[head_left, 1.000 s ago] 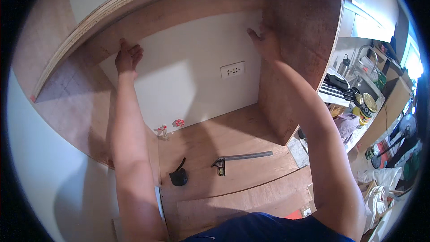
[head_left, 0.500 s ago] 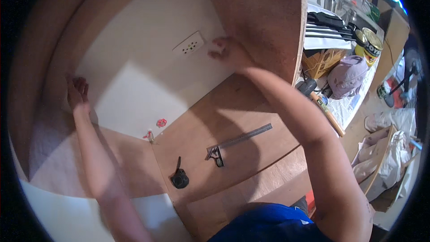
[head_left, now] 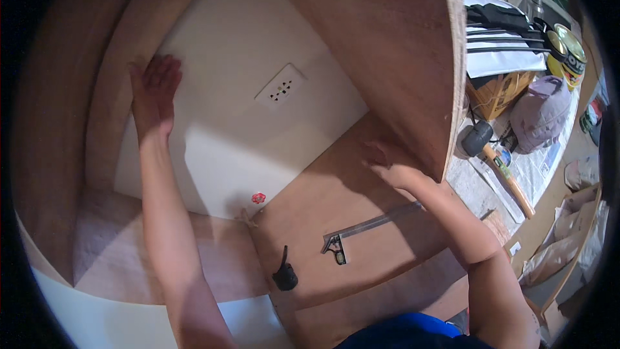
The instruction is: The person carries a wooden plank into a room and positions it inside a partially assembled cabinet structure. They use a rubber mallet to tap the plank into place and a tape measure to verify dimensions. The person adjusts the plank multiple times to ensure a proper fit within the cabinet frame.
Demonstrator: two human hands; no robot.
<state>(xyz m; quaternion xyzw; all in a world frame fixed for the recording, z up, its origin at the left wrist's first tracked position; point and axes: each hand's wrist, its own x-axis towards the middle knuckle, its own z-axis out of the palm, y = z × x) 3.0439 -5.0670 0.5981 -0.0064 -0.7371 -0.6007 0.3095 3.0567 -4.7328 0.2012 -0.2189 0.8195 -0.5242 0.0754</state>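
My left hand is open with fingers stretched upward, beside the wooden side panel and in front of the white back wall. Whether it touches either cannot be told. My right hand is open and empty, fingers apart, near the lower edge of the right wooden panel. Below it on the wooden base lies a combination square, its blade's far end near my forearm. Further left sits a black tape measure. A red valve handle stands out near the wall's lower corner.
A white socket outlet is set in the back wall. Outside the right panel, a worktop carries a mallet, a grey-purple cloth bag, a cardboard box and cans. Boards and plastic sheeting lie at far right.
My right hand has come down from beside the outlet to above the base near the right panel. My left hand has shifted up along the left side. The view has shifted too.
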